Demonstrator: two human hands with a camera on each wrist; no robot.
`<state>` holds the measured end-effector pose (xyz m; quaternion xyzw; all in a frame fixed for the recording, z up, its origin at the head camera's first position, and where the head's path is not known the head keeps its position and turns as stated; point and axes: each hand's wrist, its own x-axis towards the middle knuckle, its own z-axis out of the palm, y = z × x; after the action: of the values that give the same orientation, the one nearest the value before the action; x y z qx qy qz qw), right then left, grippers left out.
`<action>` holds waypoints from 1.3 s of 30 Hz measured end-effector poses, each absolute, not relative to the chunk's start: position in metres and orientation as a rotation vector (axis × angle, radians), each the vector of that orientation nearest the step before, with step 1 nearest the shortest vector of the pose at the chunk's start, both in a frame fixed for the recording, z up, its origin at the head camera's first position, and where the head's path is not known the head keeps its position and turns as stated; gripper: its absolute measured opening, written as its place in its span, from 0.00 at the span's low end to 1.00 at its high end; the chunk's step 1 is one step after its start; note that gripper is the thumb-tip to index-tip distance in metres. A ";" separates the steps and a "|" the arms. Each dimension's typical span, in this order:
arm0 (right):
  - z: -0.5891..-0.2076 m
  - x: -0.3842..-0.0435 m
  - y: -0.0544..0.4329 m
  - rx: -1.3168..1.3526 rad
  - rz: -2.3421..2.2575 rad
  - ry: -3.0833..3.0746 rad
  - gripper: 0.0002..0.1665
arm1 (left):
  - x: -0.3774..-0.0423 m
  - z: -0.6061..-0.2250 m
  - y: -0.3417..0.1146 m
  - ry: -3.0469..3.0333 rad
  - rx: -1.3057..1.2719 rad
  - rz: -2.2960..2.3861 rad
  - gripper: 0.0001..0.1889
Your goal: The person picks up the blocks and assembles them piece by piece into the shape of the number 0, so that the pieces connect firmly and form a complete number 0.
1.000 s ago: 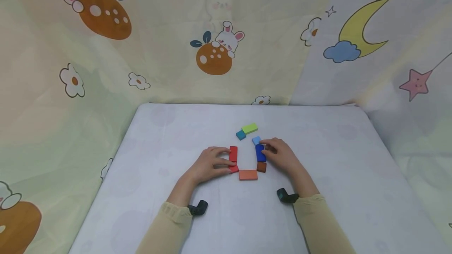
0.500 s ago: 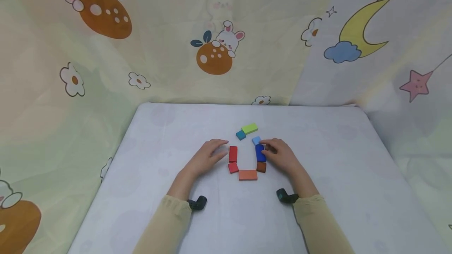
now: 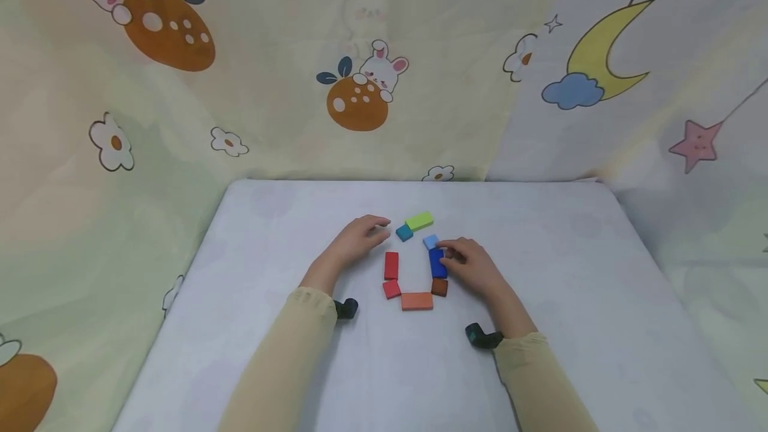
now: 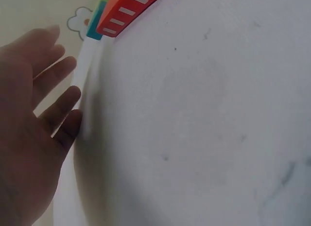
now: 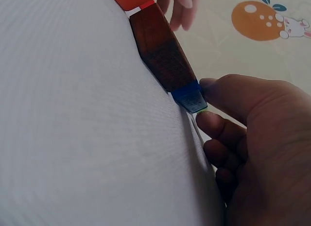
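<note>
In the head view my left hand (image 3: 357, 240) hovers with loosely bent fingers just left of a small teal block (image 3: 405, 233), whose corner meets a longer lime-green block (image 3: 419, 221). My right hand (image 3: 474, 267) stays at the right side of the arrangement. Its thumb and index fingertip touch the dark blue block (image 3: 436, 264), beside the small light blue block (image 3: 429, 241). A brown block (image 3: 440, 287), an orange block (image 3: 417, 301), a small red block (image 3: 392, 289) and a longer red block (image 3: 391, 265) complete a U-shape. The left wrist view shows the left fingers (image 4: 60, 107) holding nothing.
The blocks lie on a table with a pale cloth (image 3: 540, 239). Behind it hangs a printed curtain (image 3: 270, 72) with rabbits, flowers and a moon. Black wrist devices (image 3: 346, 309) sit at both cuffs.
My left hand has let go of the red blocks and moved away from the body, up to the teal block. The right hand keeps its place, and the head view has shifted slightly.
</note>
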<state>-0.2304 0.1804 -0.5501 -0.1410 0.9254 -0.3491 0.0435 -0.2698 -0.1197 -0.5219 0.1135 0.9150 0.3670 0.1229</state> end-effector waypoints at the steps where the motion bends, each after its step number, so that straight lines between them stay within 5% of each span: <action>1: -0.550 -0.230 0.180 -0.434 -1.070 2.828 0.21 | -0.272 -0.523 -0.118 2.672 0.337 1.048 0.24; 13: -0.546 -0.229 0.176 -0.424 -1.055 2.819 0.22 | -0.289 -0.525 -0.090 2.768 0.482 0.718 0.28; 39: -0.546 -0.229 0.178 -0.433 -1.051 2.846 0.22 | -0.279 -0.533 -0.103 2.701 0.554 0.796 0.26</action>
<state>-0.2290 0.1778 -0.5462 -0.1413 0.9280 -0.3426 0.0387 -0.2792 -0.1025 -0.5329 0.1914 0.9324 0.2749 0.1354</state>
